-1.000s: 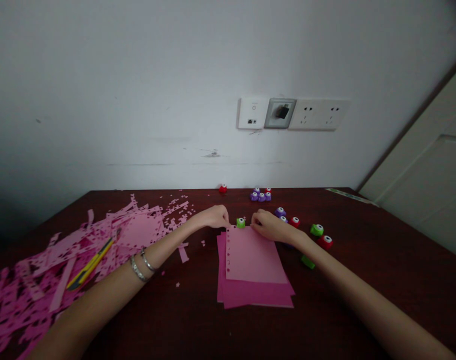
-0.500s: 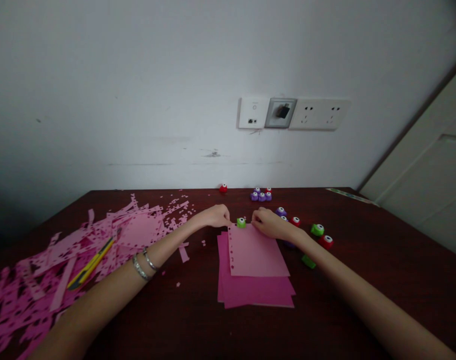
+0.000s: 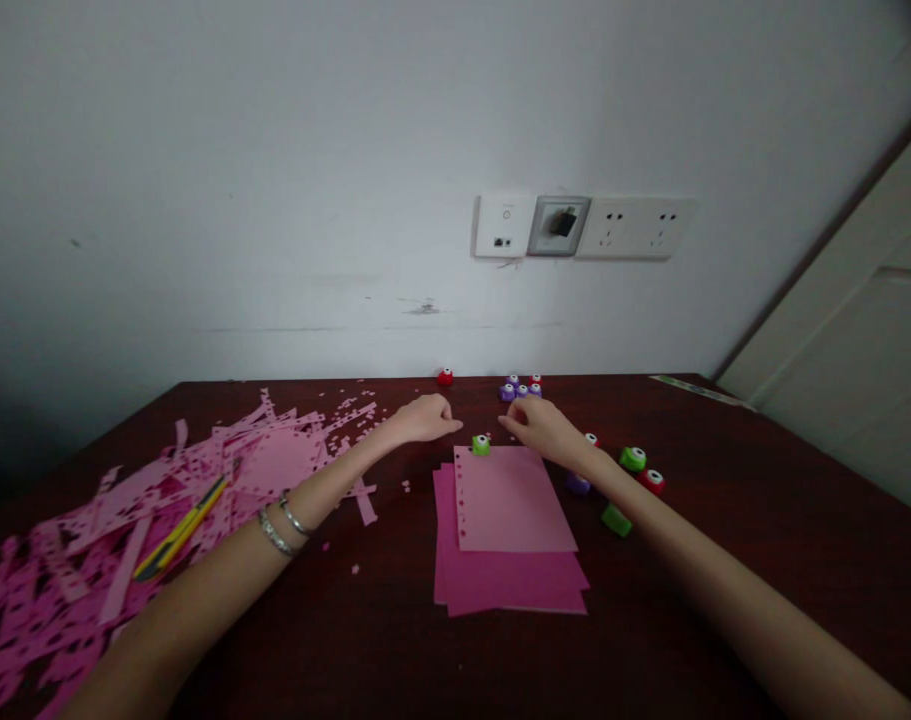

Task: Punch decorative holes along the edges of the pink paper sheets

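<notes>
A light pink paper sheet [image 3: 511, 505] with small punched holes down its left edge lies on darker pink sheets [image 3: 515, 585]. A green craft punch [image 3: 481, 445] sits at its top edge, near the left corner. My left hand [image 3: 429, 418] hovers just beyond that corner, fingers curled and thumb held apart, with nothing in it. Beyond the sheet's top right, my right hand [image 3: 537, 425] is in the same pose, also holding nothing visible. The two thumbs point toward each other, with the green punch between and slightly below them.
Pink paper strips and scraps [image 3: 222, 490] cover the left of the table, with a yellow utility knife [image 3: 181, 530] on them. Purple punches [image 3: 522, 391] cluster by the wall, near a lone red punch [image 3: 445, 377]. More green punches [image 3: 633, 459] and red punches [image 3: 651, 482] lie right.
Both hands have come off the light pink sheet and lifted slightly away toward the wall, thumbs parting from fingers. The green punch and the sheets stay where they were.
</notes>
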Demonstrator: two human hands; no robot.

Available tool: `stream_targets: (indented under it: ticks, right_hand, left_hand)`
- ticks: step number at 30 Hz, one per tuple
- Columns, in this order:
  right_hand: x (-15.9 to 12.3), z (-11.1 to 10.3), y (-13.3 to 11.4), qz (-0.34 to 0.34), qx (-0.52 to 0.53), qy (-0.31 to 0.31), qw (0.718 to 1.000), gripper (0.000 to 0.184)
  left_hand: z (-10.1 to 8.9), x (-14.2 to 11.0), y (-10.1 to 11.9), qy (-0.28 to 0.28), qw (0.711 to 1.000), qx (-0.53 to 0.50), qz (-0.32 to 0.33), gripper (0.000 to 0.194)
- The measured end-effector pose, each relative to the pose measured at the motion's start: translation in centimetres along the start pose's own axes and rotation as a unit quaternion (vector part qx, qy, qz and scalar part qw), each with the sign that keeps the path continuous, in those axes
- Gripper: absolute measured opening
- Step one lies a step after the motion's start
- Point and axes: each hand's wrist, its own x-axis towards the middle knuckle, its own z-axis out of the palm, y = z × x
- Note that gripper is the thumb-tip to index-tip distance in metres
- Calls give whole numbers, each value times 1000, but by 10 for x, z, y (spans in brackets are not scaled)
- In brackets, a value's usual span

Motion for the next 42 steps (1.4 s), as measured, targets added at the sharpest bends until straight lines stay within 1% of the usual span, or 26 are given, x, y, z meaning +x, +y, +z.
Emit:
stream_targets:
  ticks: [2, 3, 4, 6, 9, 12, 15, 19, 21, 24, 27, 31, 34, 36, 39, 42]
  right_hand:
    - [5, -7, -5, 41, 53, -34, 997, 38]
    - [8, -10, -7, 57, 80, -66, 993, 42]
    - [10, -12, -9, 68, 106, -103, 987, 45]
    - [14, -13, -12, 78, 153, -177, 969, 48]
    - [17, -9, -12, 86, 186, -249, 947, 49]
    - [20, -3, -8, 74, 196, -283, 936, 50]
    - [23, 1, -5, 68, 210, -307, 926, 50]
    - [26, -1, -11, 96, 189, -335, 918, 46]
    - [27, -3, -16, 112, 186, -352, 910, 44]
    - [27, -6, -22, 131, 177, -365, 904, 43]
    - [26, -7, -25, 130, 169, -368, 905, 43]
    - [26, -4, -25, 135, 183, -367, 902, 42]
    - [26, -2, -29, 156, 187, -360, 901, 41]
    - [26, -2, -32, 166, 171, -356, 904, 42]
    - [28, -3, -37, 167, 140, -357, 908, 39]
    - [29, -4, -37, 165, 131, -356, 910, 38]
  left_hand:
    - [-7, -1, 5, 25, 1000, -4, 0, 42]
    - [-10, -1, 8, 23, 1000, -15, 2, 44]
    - [-13, -1, 12, 12, 999, -31, 7, 46]
    - [-17, 0, 18, -28, 997, -71, 17, 48]
    - [-17, 6, 22, -95, 989, -116, 7, 51]
    - [-14, 14, 21, -157, 979, -130, -17, 53]
    - [-11, 22, 18, -213, 965, -152, -20, 49]
    - [-8, 34, 12, -278, 941, -195, -7, 40]
    - [-6, 38, 11, -299, 933, -198, -5, 40]
    - [-4, 43, 11, -303, 937, -172, -2, 45]
    - [-3, 46, 14, -297, 945, -134, 1, 47]
    - [-2, 46, 15, -295, 947, -130, 0, 48]
    - [-1, 42, 16, -275, 952, -137, -9, 49]
    - [-1, 37, 15, -261, 955, -139, -12, 50]
    - [0, 31, 15, -246, 958, -149, -18, 52]
    - [1, 25, 16, -231, 961, -154, -9, 52]
